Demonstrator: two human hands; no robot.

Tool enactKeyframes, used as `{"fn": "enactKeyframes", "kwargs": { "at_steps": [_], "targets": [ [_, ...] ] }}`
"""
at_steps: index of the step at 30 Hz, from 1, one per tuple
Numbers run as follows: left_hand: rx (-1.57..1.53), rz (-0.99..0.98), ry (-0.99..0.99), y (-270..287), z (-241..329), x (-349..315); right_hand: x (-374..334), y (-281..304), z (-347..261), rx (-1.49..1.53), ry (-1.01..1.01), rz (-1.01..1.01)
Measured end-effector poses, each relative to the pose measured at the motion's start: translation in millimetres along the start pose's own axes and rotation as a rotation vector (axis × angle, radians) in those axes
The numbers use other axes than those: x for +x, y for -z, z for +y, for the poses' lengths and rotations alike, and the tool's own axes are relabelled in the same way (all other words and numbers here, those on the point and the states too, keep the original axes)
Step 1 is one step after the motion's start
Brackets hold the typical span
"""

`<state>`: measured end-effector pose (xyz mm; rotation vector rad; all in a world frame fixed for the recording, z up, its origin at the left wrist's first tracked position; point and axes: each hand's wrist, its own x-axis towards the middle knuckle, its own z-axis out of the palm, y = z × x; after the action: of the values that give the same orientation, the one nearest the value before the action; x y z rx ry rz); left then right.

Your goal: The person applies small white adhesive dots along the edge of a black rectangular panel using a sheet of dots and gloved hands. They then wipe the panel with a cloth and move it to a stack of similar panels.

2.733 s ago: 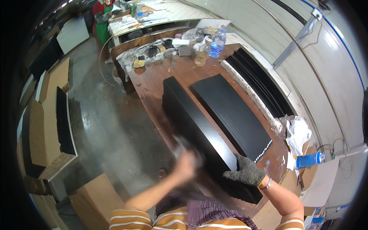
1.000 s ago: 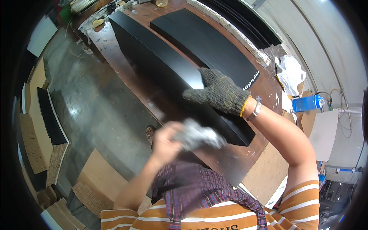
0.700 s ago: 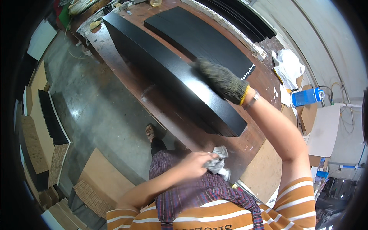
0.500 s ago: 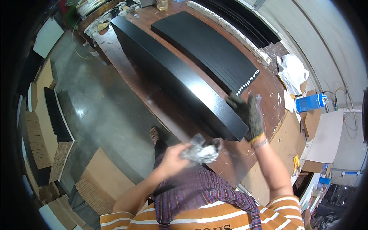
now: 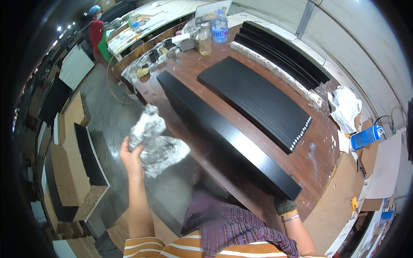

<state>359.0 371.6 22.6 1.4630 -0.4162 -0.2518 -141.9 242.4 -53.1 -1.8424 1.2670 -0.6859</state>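
My bare left hand (image 5: 132, 155) pinches a crumpled white rag (image 5: 161, 148) with grey-black stains, held out over the floor beside the table. A long black curved panel (image 5: 228, 131) stands on its edge along the table's near side, its upper edge shining. At its near end my right hand (image 5: 285, 207), in a dark knitted glove, grips the panel; most of its fingers are hidden behind it. Beyond lies a flat stack of black curved panels (image 5: 258, 101), with a row of white dots along its near end.
The brown table (image 5: 316, 146) carries a clear bottle (image 5: 220, 26), a glass jar (image 5: 204, 39) and more black curved strips (image 5: 284, 56) at the back. A white bag (image 5: 344, 107) and blue water bottle (image 5: 366, 136) sit right. Boards (image 5: 64, 172) stand left; a co-worker (image 5: 97, 34) is far left.
My left hand has swung outward to the left, and the rag now hangs spread out. My right hand has gone from beside the panel's end to underneath it. The view has shifted.
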Motion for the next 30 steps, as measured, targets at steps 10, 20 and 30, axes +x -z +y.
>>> {"fn": "enactKeyframes", "kwargs": {
  "at_steps": [10,20,30],
  "targets": [
    [0.053,-0.015,-0.224,-73.0,-22.7,238.7,-2.4,15.9,-12.8,0.323,-0.317,0.076],
    [0.002,-0.810,0.077,-179.4,-45.6,279.4,-18.5,3.7,-14.1,-0.181,-0.367,0.052],
    [-0.110,-0.972,0.741,-149.3,-106.2,235.9,0.6,-3.3,-62.4,0.815,-0.590,0.218]
  ]
}}
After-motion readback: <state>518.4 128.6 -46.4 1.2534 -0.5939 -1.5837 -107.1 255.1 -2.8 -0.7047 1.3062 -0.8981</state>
